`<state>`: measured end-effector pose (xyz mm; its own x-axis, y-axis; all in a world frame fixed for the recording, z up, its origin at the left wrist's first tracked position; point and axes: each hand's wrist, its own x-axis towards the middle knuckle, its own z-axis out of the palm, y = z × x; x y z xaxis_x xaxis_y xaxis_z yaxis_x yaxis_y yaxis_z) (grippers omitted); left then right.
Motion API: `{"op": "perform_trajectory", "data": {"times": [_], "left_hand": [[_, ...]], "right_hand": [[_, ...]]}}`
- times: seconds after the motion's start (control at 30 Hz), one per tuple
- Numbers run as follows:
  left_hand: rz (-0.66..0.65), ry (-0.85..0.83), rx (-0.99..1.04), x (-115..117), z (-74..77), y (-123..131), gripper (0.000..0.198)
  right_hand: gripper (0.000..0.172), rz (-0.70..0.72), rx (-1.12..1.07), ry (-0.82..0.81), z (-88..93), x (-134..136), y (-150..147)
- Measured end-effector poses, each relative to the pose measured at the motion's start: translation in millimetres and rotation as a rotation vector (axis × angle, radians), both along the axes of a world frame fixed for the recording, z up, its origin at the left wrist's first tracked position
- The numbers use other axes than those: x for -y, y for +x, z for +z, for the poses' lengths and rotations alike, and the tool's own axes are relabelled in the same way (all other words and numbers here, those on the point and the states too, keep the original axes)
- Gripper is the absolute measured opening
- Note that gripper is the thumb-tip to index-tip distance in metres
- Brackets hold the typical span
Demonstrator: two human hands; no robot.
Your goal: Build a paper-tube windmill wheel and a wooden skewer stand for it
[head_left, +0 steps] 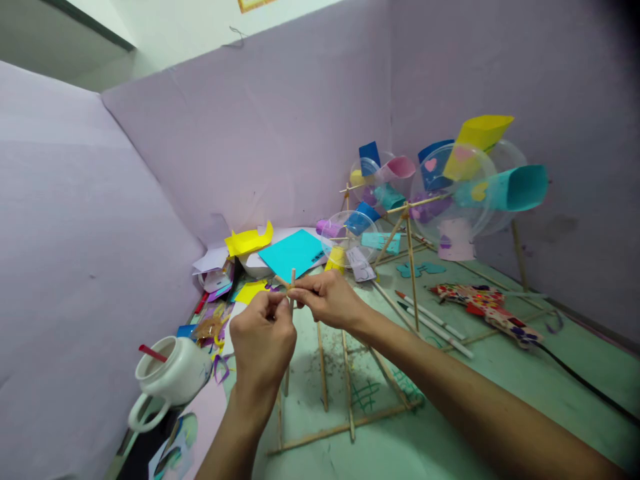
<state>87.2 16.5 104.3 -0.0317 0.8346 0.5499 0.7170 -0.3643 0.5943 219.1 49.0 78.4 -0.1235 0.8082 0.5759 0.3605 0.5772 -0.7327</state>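
Note:
My left hand (264,328) and my right hand (327,298) meet near the middle of the view, fingers pinched around the joint where thin wooden sticks (293,274) cross. The fingertips hide most of that joint. Below the hands, a frame of wooden sticks (323,435) rests on the green table (380,453), with several sticks slanting up from it. Just behind the hands lies a bright blue paper square (295,253).
At the left stands a white mug (173,373) with a red stick inside. Paper scraps (250,291) lie behind it. Stick stands with plastic-disc wheels (453,190) rise at the back right. A patterned corded tool (490,307) and pencils (440,323) lie at right.

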Motion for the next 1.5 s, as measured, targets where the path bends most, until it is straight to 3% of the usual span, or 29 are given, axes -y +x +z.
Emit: {"op": "perform_trajectory", "data": {"times": [0.07, 0.13, 0.27, 0.33, 0.4, 0.6, 0.67, 0.73, 0.83, 1.03, 1.13, 1.23, 1.33, 1.5], "left_hand": [[-0.073, -0.089, 0.061, 1, -4.1, -10, 0.013], [-0.152, -0.238, 0.247, -5, -2.5, -21, 0.015], [-0.458, -0.893, 0.661, -34, 13.3, -37, 0.027], [-0.499, -1.004, 0.649, -49, 23.8, -35, 0.023], [-0.483, -1.007, 0.61, -60, 34.1, -27, 0.022], [-0.303, -0.75, 0.457, -55, 58.3, -2, 0.027], [-0.217, -0.544, 0.22, -43, 60.9, 3, 0.024], [-0.108, -0.296, -0.161, -28, 57.9, 6, 0.022], [0.032, -0.05, -0.513, -8, 40.0, 3, 0.026], [0.01, 0.355, -0.544, 7, -23.5, -11, 0.02], [0.021, 0.532, -0.593, 13, -39.8, -12, 0.025], [0.019, 0.554, -0.581, 21, -35.7, -9, 0.022], [-0.004, 0.507, -0.586, 24, -18.7, -7, 0.016], [-0.259, 0.568, -0.629, 19, 4.6, -10, 0.016]], "right_hand": [[0.027, 0.001, 0.004, -0.017, 0.7, 1, 0], [0.027, 0.009, -0.002, -0.029, 0.9, 2, 0], [0.027, 0.022, -0.025, -0.041, 0.7, 4, 1], [0.028, 0.027, -0.028, -0.036, 0.5, 5, 1], [0.029, 0.032, -0.024, -0.032, 0.6, 4, 1], [0.028, 0.021, -0.014, -0.067, 2.9, 4, 1], [0.027, 0.012, -0.014, -0.093, 3.2, 4, 0], [0.027, 0.01, -0.018, -0.101, 2.9, 4, 0], [0.026, 0.02, -0.024, -0.077, 1.4, 3, 0], [0.025, 0.025, -0.043, -0.087, -0.2, 1, 0], [0.025, 0.03, -0.057, -0.13, 1.2, 2, 0], [0.025, 0.037, -0.075, -0.142, 1.5, 4, 0], [0.025, 0.05, -0.088, -0.104, -0.8, 4, 0], [0.023, 0.092, -0.109, -0.108, -2.8, 4, 1]]}}
